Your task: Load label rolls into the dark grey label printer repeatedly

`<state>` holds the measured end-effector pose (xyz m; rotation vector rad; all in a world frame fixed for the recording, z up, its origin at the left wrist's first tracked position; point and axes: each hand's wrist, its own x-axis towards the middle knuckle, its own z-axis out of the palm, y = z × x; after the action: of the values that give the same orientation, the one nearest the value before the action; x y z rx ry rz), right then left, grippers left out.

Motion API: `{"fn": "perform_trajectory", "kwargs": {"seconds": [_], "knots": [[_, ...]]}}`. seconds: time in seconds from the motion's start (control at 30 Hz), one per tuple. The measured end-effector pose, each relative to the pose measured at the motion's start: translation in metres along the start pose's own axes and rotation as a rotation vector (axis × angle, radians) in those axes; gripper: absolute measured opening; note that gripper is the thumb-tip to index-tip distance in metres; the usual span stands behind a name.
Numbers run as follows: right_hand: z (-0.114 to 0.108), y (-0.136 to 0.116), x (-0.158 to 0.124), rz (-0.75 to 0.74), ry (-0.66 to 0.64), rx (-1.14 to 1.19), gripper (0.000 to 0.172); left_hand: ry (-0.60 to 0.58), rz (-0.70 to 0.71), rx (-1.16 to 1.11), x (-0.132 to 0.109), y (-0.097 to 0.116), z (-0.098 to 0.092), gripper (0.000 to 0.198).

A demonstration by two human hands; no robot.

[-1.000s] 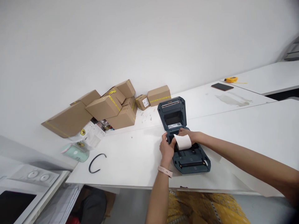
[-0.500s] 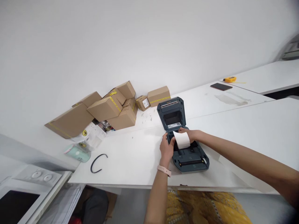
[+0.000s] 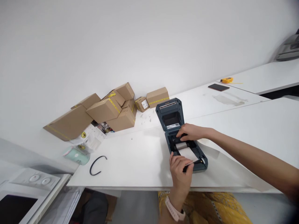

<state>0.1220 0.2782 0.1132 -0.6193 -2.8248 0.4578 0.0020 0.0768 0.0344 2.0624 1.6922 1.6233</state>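
Note:
A dark blue label printer [image 3: 173, 119] lies on the white table [image 3: 130, 158] with its lid swung open toward the wall. A white paper roll [image 3: 181, 146] sits in its bay, and a strip of paper [image 3: 189, 154] runs forward over the front edge. My left hand [image 3: 181, 170] pinches the end of that strip at the printer's front. My right hand [image 3: 191, 132] rests on the back of the bay, fingers curled over the roll area.
A pile of cardboard boxes [image 3: 109, 109] leans against the wall behind. Printed leaflets and a mint green roll [image 3: 78, 154] lie at left, with a black curved band [image 3: 97, 164] beside them. A dark phone [image 3: 217, 87] and yellow tape measure [image 3: 226, 80] lie far right.
The roll went from my hands down into the printer bay. My left hand moved from the printer's left side to its front, drawing the paper strip forward.

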Motion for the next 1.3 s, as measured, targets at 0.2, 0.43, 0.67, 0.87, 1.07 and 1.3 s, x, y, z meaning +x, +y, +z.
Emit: {"fn": "perform_trajectory", "kwargs": {"seconds": [0.2, 0.43, 0.67, 0.87, 1.07, 1.3], "knots": [[-0.043, -0.005, -0.007, 0.083, 0.819, 0.15, 0.028, 0.123, 0.201, 0.124, -0.024, 0.004, 0.003, 0.017], [-0.061, -0.011, 0.006, 0.069, 1.068, 0.13, 0.025, 0.093, 0.303, 0.171, -0.022, 0.006, -0.011, 0.021], [0.013, -0.021, -0.023, 0.009, 0.577, 0.004, 0.024, 0.057, 0.327, 0.188, -0.022, 0.006, -0.014, 0.019], [0.058, -0.011, -0.017, 0.014, 0.191, -0.258, 0.021, 0.042, 0.327, 0.225, -0.024, 0.011, -0.014, 0.022], [0.059, -0.011, -0.003, -0.013, 0.103, -0.27, 0.023, 0.019, 0.321, 0.237, -0.029, 0.013, -0.016, 0.021], [0.06, -0.01, -0.006, 0.004, 0.13, -0.192, 0.019, 0.025, 0.325, 0.256, -0.035, 0.012, -0.014, 0.022]]}}
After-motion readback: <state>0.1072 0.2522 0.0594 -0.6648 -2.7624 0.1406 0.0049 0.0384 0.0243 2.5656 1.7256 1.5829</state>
